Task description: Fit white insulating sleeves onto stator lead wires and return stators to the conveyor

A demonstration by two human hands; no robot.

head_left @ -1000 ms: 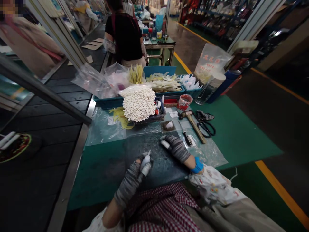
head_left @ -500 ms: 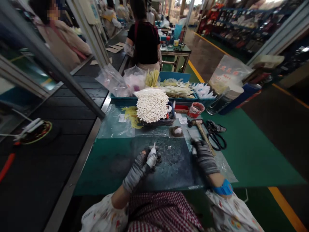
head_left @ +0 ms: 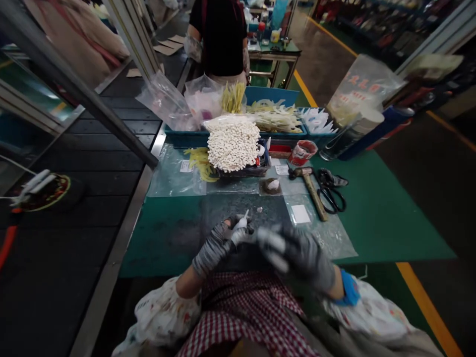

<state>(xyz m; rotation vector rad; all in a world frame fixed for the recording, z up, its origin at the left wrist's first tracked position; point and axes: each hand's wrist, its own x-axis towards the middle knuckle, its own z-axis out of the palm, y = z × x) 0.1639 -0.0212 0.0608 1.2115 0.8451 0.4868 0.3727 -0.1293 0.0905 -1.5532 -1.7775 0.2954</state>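
In a grey glove, my left hand (head_left: 219, 243) is closed around a small white squeeze bottle (head_left: 241, 224) whose thin tip points up and away from me. Its exact kind is hard to make out. My right hand (head_left: 297, 253), also gloved and with a blue band at the wrist, is smeared by motion just right of the left one; whether it holds anything cannot be seen. Beneath both lies a dark work mat (head_left: 215, 208). A small whitish piece (head_left: 259, 209) rests on the mat beyond the bottle.
A hammer (head_left: 310, 193) and black-handled scissors (head_left: 330, 196) lie to the right. A bundle of small white beads or buds (head_left: 233, 144) sits before the blue trays (head_left: 186, 139). A red cup (head_left: 303, 152) and clear bottle (head_left: 349, 134) stand behind. A metal post (head_left: 111, 119) slants at left.
My right hand has swept left from beside the hammer toward my left hand, uncovering a white paper square. My left hand keeps the bottle, shifted slightly. The camera has tilted down.
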